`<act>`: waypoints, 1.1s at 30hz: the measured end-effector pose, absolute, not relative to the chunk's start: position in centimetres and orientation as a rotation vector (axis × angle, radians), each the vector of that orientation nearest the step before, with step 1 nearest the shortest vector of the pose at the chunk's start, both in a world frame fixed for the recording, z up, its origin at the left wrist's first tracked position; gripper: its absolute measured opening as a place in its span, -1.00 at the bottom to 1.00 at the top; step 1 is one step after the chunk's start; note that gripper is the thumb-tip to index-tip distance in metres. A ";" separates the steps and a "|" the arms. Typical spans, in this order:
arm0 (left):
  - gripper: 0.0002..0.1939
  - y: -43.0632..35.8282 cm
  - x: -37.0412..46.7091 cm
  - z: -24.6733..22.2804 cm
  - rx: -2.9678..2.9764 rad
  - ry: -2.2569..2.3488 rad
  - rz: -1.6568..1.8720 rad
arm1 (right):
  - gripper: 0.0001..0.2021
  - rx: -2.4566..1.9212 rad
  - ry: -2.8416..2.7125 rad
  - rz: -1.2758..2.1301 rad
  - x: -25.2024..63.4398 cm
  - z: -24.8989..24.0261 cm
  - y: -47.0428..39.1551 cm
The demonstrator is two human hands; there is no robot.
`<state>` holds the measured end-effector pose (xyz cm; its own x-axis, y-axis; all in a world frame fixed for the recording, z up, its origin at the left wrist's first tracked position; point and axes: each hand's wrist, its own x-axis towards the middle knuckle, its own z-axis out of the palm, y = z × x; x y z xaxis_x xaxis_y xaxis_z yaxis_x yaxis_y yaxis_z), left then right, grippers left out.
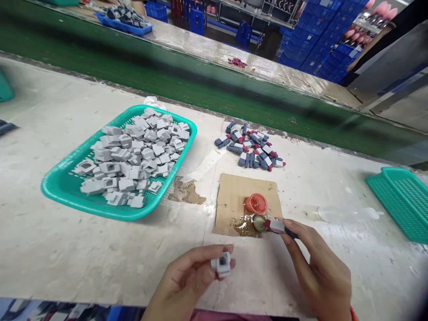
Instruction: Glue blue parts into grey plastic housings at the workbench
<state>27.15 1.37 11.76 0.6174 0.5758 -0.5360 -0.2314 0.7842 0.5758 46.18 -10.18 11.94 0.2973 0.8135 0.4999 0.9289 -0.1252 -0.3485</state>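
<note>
Pale, scuffed worktable, a green panel along its far edge; beyond that, another bench with a blue tray of parts, a few maroon pieces, and stacked blue crates. Someone's arm shows at upper right.

Left hand: thumb and fingers pinch a light gray piece, square opening toward the camera, held near the table's front edge. Right hand: thumb and fingertips pinch the dark end of a navy, gray and maroon part, maroon tip pointing left at a small round cap. Tip overlaps the cap's rim in view; contact unclear.

Cap sits on a cardboard square, just beside a red cup, with shiny brownish liquid spread around them. Behind the cardboard, a loose pile of similar multicolored parts, lying at all angles.

Left of the cardboard, a big teal basket heaped with gray pieces, openings facing various ways. Right side: clear bottle lying down, near a second teal basket. Dark parts visible below the table's front edge, lower left.
</note>
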 end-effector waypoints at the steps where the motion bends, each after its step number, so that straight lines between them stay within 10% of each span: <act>1: -0.76 1.4 27.1 11.5 0.477 0.774 0.488 | -0.47 -1.963 -1.562 -0.244 46.2 11.9 -10.2; 33: -0.72 1.1 27.7 12.0 0.758 0.913 0.486 | -0.71 -1.694 -0.951 0.061 41.8 12.2 -10.9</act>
<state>27.72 1.05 11.96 0.5345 0.6644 -0.5223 -0.0624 0.6474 0.7596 41.80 -10.93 12.25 0.6718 0.6113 0.4184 0.5529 -0.0379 -0.8324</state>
